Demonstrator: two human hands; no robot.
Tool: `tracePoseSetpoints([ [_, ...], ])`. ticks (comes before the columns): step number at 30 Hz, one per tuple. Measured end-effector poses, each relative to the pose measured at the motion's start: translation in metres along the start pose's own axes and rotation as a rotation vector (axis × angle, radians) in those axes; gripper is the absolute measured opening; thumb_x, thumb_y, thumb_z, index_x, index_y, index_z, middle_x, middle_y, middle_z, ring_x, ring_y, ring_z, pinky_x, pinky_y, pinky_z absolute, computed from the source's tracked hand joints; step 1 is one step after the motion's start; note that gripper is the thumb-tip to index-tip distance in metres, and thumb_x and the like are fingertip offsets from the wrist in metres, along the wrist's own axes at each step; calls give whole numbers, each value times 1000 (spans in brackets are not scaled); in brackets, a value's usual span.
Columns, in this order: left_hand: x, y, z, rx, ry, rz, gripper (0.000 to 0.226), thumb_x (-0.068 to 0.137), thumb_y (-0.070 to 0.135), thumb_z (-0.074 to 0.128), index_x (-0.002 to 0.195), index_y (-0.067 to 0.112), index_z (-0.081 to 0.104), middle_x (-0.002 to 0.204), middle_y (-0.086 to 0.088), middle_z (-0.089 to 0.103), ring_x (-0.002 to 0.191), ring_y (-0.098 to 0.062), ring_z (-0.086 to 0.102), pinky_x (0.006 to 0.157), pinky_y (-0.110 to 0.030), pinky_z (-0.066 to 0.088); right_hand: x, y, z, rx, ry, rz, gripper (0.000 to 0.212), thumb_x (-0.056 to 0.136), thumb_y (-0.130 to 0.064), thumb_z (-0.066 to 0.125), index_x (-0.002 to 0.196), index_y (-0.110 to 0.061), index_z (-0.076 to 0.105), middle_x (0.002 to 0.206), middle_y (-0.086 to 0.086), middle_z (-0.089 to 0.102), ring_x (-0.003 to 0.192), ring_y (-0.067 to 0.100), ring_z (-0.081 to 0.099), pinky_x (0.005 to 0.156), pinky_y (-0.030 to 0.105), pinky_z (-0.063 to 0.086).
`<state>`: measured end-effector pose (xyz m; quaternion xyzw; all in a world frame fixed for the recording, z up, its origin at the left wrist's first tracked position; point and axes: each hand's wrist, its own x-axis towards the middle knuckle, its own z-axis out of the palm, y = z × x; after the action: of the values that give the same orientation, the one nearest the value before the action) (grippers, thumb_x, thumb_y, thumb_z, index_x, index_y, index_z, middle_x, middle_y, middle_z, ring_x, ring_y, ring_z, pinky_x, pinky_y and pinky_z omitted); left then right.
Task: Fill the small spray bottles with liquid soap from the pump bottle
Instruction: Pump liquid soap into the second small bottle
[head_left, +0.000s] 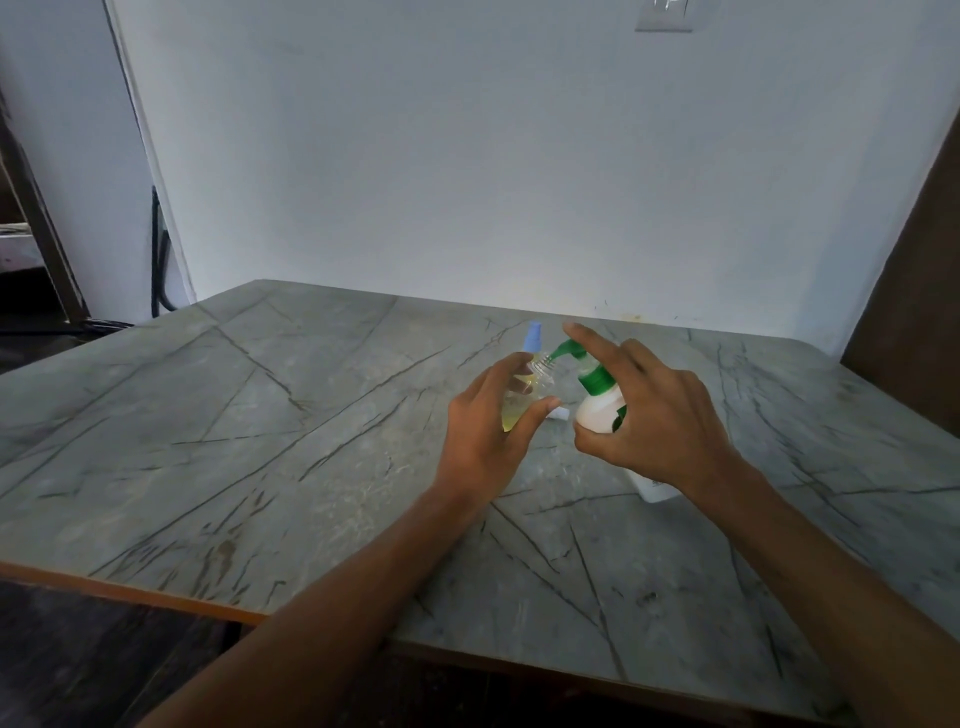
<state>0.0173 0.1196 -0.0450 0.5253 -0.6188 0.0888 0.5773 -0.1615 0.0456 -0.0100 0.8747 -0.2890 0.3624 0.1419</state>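
My left hand (485, 426) grips a small clear spray bottle (524, 397) with its cap off, partly filled with yellowish liquid. My right hand (657, 415) holds a white pump bottle (597, 410) with a green pump head (579, 364), tilted left, my forefinger lying on top of the pump. The green nozzle tip sits right at the open threaded neck of the small bottle. A second small spray bottle with a light blue cap (533, 336) stands just behind my left hand. A small white-and-blue piece (559, 414), maybe the removed sprayer, lies on the table between my hands.
All of this is over a grey marble-patterned table (291, 441) with an orange front edge. A white wall stands close behind the table. A dark wooden panel (914, 270) rises at the right, and black cables (158, 260) hang at the left.
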Motion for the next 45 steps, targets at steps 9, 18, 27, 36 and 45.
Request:
tracePoseSetpoints([
  [9, -1, -2, 0, 11, 5, -17, 49, 83, 34, 74, 125, 14, 57, 109, 1, 67, 90, 1, 57, 77, 2, 40, 2, -2, -1, -43, -77, 21, 104, 61, -49, 70, 150, -44, 16, 95, -2, 53, 63, 20, 54, 53, 36, 54],
  [18, -2, -1, 0, 14, 8, -6, 49, 83, 32, 74, 124, 11, 58, 109, 0, 67, 90, 1, 57, 77, 2, 39, 4, -5, -1, 1, -50, 35, 89, 57, -50, 68, 139, -37, 36, 92, -1, 56, 61, 19, 54, 54, 32, 52],
  [27, -4, -1, 2, 4, -13, 28, 50, 82, 33, 73, 123, 8, 59, 109, -2, 68, 91, 1, 57, 81, 0, 40, 3, -3, -1, 66, -6, 50, 78, 55, -50, 71, 127, -35, 45, 95, -2, 58, 64, 19, 56, 55, 34, 53],
  [36, 0, -2, -1, 23, 2, -5, 50, 83, 36, 72, 124, 12, 58, 109, 1, 68, 91, 1, 58, 78, 1, 40, 3, -1, 0, -24, -61, 33, 98, 60, -50, 67, 147, -44, 23, 93, -5, 55, 64, 17, 54, 56, 34, 54],
  [45, 0, 2, 0, 3, 5, -8, 49, 83, 34, 72, 125, 12, 58, 110, 0, 68, 91, 1, 57, 78, 2, 40, 1, 2, 1, -8, -35, 12, 101, 64, -57, 68, 151, -44, 18, 95, -4, 57, 62, 17, 54, 53, 33, 53],
])
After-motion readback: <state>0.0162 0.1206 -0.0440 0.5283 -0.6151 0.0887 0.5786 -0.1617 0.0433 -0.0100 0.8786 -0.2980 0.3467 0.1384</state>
